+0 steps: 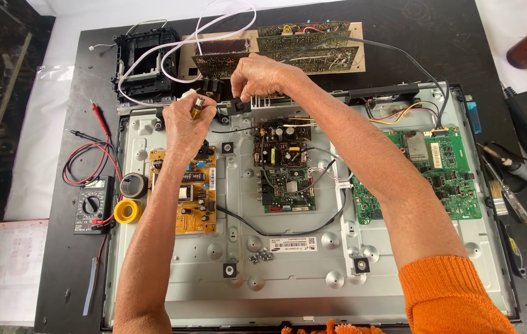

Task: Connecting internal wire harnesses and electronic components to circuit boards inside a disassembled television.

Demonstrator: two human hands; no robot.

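Grey metal back panel (288, 272) of an opened television lies before you; your left hand (188, 124) pinches a small brass-tipped part (198, 107), your right hand (263, 75) grips a black connector (234, 106) at the top edge; joining them likely needs careful alignment

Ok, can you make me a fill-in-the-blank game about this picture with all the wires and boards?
1. The left hand pinches a small ____-coloured cylindrical part.
2. The orange-yellow circuit board lies on the grey metal panel, to the ____ of the big green circuit board.
3. The black multimeter with a round dial has red and ____ leads.
4. The right hand grips a small ____ part.

Missing words: gold; left; black; black
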